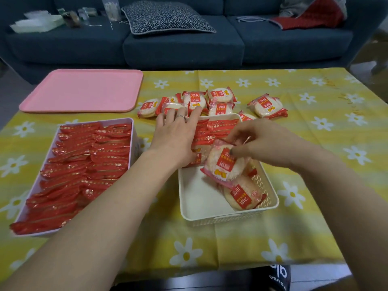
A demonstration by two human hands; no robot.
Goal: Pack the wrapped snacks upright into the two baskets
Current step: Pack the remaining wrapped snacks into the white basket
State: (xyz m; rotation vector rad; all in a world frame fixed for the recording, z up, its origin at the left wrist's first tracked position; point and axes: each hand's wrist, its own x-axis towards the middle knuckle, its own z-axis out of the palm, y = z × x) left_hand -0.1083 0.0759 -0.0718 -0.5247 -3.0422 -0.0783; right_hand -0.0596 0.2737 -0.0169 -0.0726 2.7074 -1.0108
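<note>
Left hand (176, 131) flat on packed row; right hand (258, 143) pinching snack (225, 164).

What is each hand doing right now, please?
Left hand: open, palm pressed against the upright snacks in the white basket.
Right hand: closed, pinching one wrapped snack.

Left hand (177, 131) flat, right hand (260, 141) pinching (fingers curled).

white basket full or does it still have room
Still has room. The white basket holds upright snacks only at its far end; its near left floor is bare. The right hand holds one snack packet over it.
</note>
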